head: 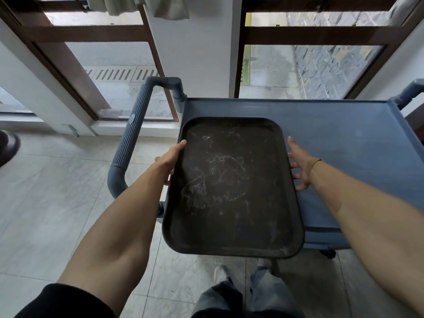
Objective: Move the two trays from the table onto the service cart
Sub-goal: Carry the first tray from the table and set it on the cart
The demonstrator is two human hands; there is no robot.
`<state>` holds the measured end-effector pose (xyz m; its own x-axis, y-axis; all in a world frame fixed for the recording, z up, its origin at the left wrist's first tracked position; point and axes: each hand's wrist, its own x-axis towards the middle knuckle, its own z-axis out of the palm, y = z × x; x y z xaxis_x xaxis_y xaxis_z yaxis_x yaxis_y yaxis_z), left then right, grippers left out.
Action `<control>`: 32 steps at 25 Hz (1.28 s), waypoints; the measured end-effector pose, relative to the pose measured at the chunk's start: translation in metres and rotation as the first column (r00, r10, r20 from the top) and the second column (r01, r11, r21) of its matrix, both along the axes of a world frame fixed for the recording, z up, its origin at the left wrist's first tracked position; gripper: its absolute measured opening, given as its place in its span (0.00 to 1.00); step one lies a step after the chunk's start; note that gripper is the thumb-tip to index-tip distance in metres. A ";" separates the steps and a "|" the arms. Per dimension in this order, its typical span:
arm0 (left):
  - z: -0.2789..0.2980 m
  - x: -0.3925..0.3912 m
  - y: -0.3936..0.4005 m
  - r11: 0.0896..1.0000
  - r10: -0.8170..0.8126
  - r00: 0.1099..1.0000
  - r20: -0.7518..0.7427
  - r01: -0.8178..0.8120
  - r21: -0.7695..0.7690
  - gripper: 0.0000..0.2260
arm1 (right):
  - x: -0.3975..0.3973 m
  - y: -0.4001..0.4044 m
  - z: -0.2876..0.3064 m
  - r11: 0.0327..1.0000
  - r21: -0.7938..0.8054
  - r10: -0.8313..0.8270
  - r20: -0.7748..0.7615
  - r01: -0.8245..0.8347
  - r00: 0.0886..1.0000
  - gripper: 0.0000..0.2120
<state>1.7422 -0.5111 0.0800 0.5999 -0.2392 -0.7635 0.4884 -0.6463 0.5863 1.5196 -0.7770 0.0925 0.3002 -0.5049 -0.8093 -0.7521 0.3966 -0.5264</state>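
A dark, scratched rectangular tray (231, 187) is held level over the left end of the blue-grey service cart (344, 138), its near half jutting past the cart's front edge. My left hand (171, 159) grips the tray's left rim, thumb on top and fingers underneath. My right hand (298, 164) is at the right rim with its fingers spread, reaching under the edge. Only one tray is in view; whether it rests on the cart top or hangs just above it is unclear.
The cart's ribbed push handle (130, 138) stands just left of my left hand. Beyond the cart are a white pillar (195, 53) and brown-framed glass doors (321, 35). A dark shoe (8, 145) shows at the far left on the tiled floor.
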 end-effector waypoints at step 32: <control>0.039 -0.064 0.059 0.891 -0.414 0.597 0.687 0.111 0.440 0.41 | 0.036 0.023 0.040 0.066 -0.757 0.684 -0.440 -0.650 0.582 0.39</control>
